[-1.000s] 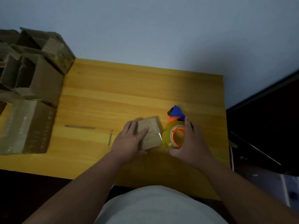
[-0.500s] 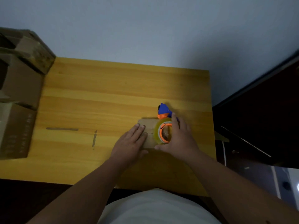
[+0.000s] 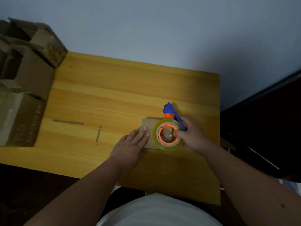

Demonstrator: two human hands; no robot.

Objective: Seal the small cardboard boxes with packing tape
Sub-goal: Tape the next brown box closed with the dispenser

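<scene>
Pressing flat with straight fingers, the left hand [image 3: 130,146] pins the small cardboard box [image 3: 149,126] down on the wooden table [image 3: 105,95], box poking out just past the fingertips. Right hand [image 3: 191,136] has its fingers curled around the tape dispenser [image 3: 168,134], thumb hooked in the orange core, roll sitting on the box. Bigger cardboard boxes [image 3: 24,75] piled well off left.

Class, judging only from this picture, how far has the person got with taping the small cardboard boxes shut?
Done: the small brown cardboard box lies with its flaps closed on the yellow wooden table. In hand: the left hand presses flat on the box while the right hand holds the blue and orange tape dispenser over it. Left: the open brown cardboard boxes stacked at the table's left look unsealed.
</scene>
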